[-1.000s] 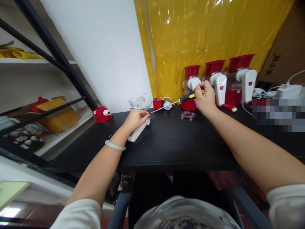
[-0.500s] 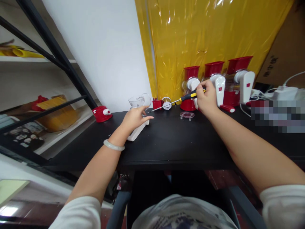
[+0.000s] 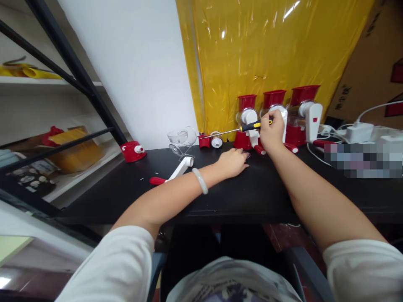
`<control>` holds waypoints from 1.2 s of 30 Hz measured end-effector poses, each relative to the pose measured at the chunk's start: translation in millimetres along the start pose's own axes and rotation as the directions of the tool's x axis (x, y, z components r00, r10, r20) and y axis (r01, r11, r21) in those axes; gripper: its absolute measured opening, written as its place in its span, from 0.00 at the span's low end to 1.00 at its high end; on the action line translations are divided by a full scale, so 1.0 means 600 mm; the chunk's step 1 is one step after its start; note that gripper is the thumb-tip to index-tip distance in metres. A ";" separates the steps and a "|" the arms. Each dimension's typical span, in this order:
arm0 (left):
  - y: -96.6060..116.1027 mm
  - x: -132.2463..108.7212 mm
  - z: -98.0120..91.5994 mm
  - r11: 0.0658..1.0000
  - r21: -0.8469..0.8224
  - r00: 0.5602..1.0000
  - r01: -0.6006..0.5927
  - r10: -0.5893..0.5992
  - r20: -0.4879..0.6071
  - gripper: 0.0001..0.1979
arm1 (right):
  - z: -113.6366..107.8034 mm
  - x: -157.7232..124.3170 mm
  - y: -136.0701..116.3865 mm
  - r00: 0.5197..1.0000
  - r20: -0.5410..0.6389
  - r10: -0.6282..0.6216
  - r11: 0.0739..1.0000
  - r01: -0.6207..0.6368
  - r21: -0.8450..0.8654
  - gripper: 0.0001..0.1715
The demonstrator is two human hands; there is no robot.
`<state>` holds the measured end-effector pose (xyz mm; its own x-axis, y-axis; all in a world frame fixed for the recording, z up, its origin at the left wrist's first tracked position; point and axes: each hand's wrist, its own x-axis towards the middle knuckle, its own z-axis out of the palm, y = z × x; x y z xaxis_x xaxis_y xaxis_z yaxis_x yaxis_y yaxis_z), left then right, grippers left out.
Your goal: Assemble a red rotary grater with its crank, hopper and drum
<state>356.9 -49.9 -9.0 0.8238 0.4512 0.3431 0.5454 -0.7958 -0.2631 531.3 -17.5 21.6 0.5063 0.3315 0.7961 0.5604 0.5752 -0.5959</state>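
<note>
My right hand (image 3: 272,129) is closed around the yellow and black handle of a screwdriver (image 3: 251,126), whose long metal shaft points left. Lower and to the left, my left hand (image 3: 233,162) is at the tabletop, its fingers bent over a small clear plastic piece (image 3: 248,155) that they mostly cover. Near the screwdriver's tip are a small red part (image 3: 204,141) and a round white and clear part (image 3: 216,140). Left of them stands a clear plastic housing (image 3: 181,138). A white crank with a red handle (image 3: 179,169) lies beyond my left forearm.
Three red and white grinders (image 3: 247,121) stand along the back of the black table (image 3: 201,205). A red base (image 3: 133,152) sits at the left. White chargers and cables (image 3: 360,132) are at the right. A black-framed shelf (image 3: 91,90) borders the left side.
My left hand has moved right, from the clear housing and crank to the small clear piece. The crank's red handle now shows. My right hand still holds the screwdriver, now tilted less.
</note>
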 end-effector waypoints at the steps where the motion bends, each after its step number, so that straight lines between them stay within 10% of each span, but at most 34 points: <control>1: 0.003 0.012 0.012 1.000 -0.020 1.000 0.007 -0.008 -0.006 0.22 | 0.000 0.001 0.002 1.000 -0.006 0.008 1.000 -0.008 0.008 0.06; 12: -0.015 0.030 0.056 0.963 -0.261 0.997 0.073 -0.077 -0.006 0.17 | -0.001 0.008 0.005 0.998 -0.055 0.041 0.999 -0.040 0.023 0.05; 22: -0.067 -0.094 -0.055 0.977 -0.209 0.999 -0.035 0.027 -0.041 0.17 | -0.007 0.019 0.015 0.985 -0.164 0.046 0.999 -0.045 0.012 0.06; 29: -0.208 -0.201 -0.178 0.946 -0.090 0.874 0.313 -0.323 -0.364 0.13 | -0.003 0.020 0.029 0.982 -0.175 0.068 0.998 -0.068 0.005 0.09; 36: -0.335 -0.212 -0.165 0.896 -0.133 0.816 0.423 -0.441 -0.374 0.10 | -0.002 0.009 0.013 0.989 -0.123 0.077 0.997 -0.075 0.021 0.08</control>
<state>127.1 12.6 89.6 0.3742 0.5676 0.7333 0.8170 -0.5760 0.0290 539.2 -12.3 21.2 0.6250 0.2802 0.7286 0.5071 0.5640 -0.6518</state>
